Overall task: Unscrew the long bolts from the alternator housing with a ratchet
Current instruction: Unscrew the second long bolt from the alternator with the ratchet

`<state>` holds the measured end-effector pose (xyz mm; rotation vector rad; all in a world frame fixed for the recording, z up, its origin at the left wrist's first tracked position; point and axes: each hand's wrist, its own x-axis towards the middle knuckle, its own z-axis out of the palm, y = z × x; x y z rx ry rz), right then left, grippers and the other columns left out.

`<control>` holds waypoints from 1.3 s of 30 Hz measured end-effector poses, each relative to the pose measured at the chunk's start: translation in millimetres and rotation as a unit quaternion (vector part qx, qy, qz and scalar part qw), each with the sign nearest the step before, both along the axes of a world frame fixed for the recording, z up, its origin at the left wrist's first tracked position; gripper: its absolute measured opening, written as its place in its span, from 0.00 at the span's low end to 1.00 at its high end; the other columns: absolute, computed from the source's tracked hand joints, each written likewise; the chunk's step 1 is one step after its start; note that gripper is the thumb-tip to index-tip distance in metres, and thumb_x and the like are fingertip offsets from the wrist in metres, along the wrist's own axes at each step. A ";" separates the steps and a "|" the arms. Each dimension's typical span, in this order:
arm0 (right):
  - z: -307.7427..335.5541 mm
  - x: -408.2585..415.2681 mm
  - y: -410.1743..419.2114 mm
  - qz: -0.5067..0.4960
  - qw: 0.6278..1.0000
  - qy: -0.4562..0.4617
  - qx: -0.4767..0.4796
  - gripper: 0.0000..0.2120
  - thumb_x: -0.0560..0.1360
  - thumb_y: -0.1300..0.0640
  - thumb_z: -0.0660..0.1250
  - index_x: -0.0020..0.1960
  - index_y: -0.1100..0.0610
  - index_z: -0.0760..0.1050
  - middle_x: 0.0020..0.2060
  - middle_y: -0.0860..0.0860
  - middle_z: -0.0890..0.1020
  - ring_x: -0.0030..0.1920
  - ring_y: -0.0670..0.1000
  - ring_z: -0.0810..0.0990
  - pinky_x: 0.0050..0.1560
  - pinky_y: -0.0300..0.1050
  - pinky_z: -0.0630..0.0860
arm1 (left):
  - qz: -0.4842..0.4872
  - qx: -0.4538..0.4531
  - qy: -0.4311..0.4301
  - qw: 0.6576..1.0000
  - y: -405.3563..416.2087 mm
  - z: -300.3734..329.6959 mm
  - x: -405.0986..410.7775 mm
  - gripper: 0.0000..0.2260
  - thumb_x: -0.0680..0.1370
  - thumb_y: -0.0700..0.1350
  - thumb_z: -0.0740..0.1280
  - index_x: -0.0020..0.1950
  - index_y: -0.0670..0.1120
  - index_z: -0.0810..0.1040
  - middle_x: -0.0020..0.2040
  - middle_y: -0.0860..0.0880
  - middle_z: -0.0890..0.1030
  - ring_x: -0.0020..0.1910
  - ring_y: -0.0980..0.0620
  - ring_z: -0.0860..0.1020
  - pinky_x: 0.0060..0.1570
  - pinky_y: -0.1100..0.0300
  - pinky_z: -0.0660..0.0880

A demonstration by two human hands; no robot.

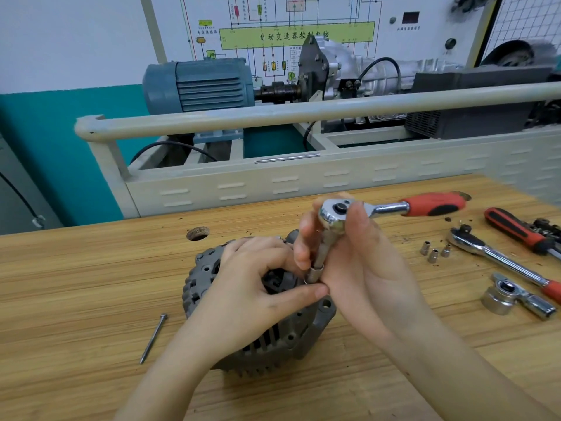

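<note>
Item: grey cast-metal alternator housing, finned and slotted round its rim, with a mounting ear at its right. It lay on the light wooden desk, near centre, largely under both hands.

Left hand: rested across the top of the housing, fingers curled over it, thumb stretched right to touch the socket.

Right hand: fingers and thumb curled round the head of a chrome ratchet with red-and-black handle. The handle pointed right and far; a steel extension with socket ran down from the head to the housing's right edge, tilted slightly.

One long steel bolt lay loose on the desk, left of the housing, apart from it.

Right side of desk: three small sockets, a second chrome ratchet, a red-and-black screwdriver, a chrome adapter piece.
</note>
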<state>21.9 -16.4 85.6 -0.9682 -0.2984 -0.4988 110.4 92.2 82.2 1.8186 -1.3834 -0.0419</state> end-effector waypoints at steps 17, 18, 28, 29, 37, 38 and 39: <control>-0.1 0.7 -0.9 -0.003 1.000 0.001 -0.011 0.16 0.61 0.42 0.74 0.42 0.53 0.79 0.34 0.49 0.80 0.34 0.47 0.78 0.39 0.39 0.75 | -0.018 -0.013 0.000 1.000 1.3 1.3 -1.1 0.04 0.66 0.62 0.64 0.31 0.66 0.72 0.39 0.68 0.75 0.46 0.65 0.71 0.59 0.41 0.64; -0.4 1.0 -1.0 -0.002 1.000 0.006 -0.005 0.18 0.62 0.42 0.74 0.43 0.54 0.79 0.34 0.49 0.80 0.34 0.47 0.78 0.38 0.39 0.75 | -0.021 -0.009 -0.003 1.000 1.7 1.2 -0.6 0.03 0.66 0.62 0.64 0.32 0.67 0.72 0.40 0.69 0.75 0.48 0.64 0.71 0.60 0.41 0.64; 2.4 0.1 -1.4 -0.026 0.999 -0.015 -0.033 0.13 0.61 0.46 0.75 0.41 0.51 0.79 0.33 0.48 0.79 0.34 0.46 0.77 0.37 0.39 0.75 | -0.003 -0.029 -0.019 0.999 -0.6 -1.8 -0.4 0.09 0.64 0.62 0.65 0.29 0.62 0.69 0.37 0.65 0.75 0.44 0.66 0.72 0.58 0.44 0.65; 2.7 -0.3 -1.4 -0.031 0.999 -0.016 -0.039 0.13 0.62 0.46 0.75 0.41 0.51 0.78 0.33 0.49 0.79 0.34 0.47 0.77 0.37 0.39 0.75 | -0.003 -0.029 -0.018 0.999 -0.5 -1.9 -0.6 0.09 0.64 0.62 0.65 0.30 0.61 0.69 0.37 0.65 0.75 0.44 0.66 0.72 0.58 0.44 0.65; 0.9 0.5 1.3 -0.026 0.998 0.017 -0.049 0.18 0.64 0.39 0.70 0.44 0.52 0.80 0.35 0.49 0.81 0.35 0.48 0.78 0.38 0.40 0.75 | -0.028 -0.024 -0.017 0.999 0.1 -2.3 1.3 0.10 0.67 0.60 0.65 0.35 0.55 0.74 0.39 0.63 0.75 0.47 0.60 0.72 0.56 0.38 0.66; 0.6 0.5 0.8 -0.025 0.999 0.018 -0.044 0.19 0.63 0.39 0.70 0.44 0.52 0.80 0.35 0.49 0.81 0.35 0.48 0.78 0.38 0.40 0.75 | -0.025 -0.022 -0.020 0.999 0.2 -2.2 1.3 0.10 0.67 0.60 0.65 0.35 0.55 0.74 0.40 0.63 0.75 0.48 0.60 0.72 0.56 0.39 0.66; 0.4 0.4 0.5 -0.024 0.999 0.018 -0.041 0.19 0.63 0.39 0.71 0.44 0.52 0.80 0.35 0.49 0.80 0.35 0.48 0.78 0.38 0.40 0.75 | -0.024 -0.022 -0.020 0.999 0.2 -2.0 1.4 0.08 0.67 0.61 0.65 0.34 0.58 0.73 0.40 0.63 0.76 0.48 0.61 0.72 0.57 0.39 0.66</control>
